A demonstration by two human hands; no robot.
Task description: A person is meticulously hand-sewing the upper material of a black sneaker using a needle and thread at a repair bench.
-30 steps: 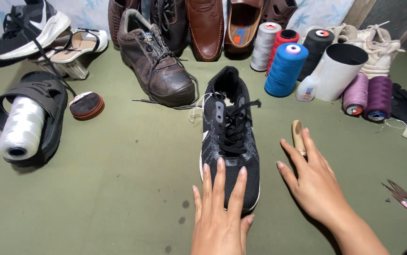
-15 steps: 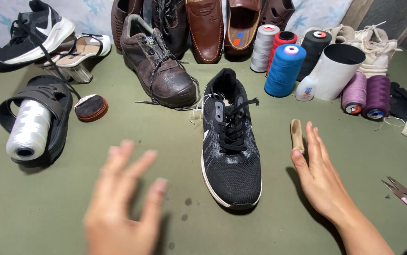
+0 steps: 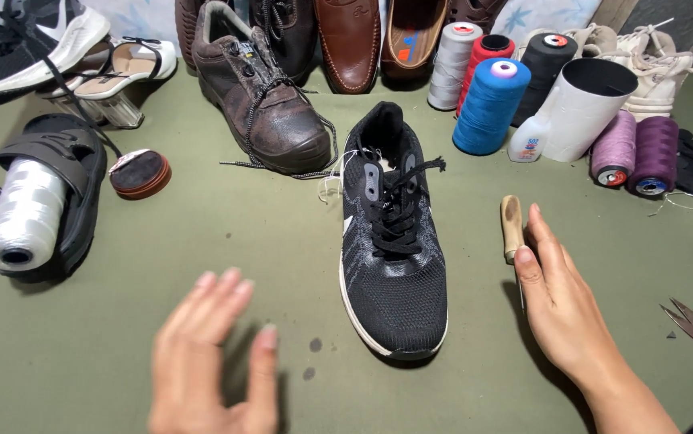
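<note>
The black sneaker point(image 3: 392, 249) lies mid-surface on the green floor mat point(image 3: 202, 241), toe toward the near edge, where it lay a second ago. It has a knit upper, black laces loosely tied, a white sole rim and a grey side stripe. The left hand point(image 3: 216, 362), which rested on the toe a second ago, has pulled off to the left and now hovers blurred, fingers spread, holding nothing. The right hand point(image 3: 559, 301) lies flat and open right of the shoe as before, fingertips touching a wooden-handled awl point(image 3: 512, 227).
</note>
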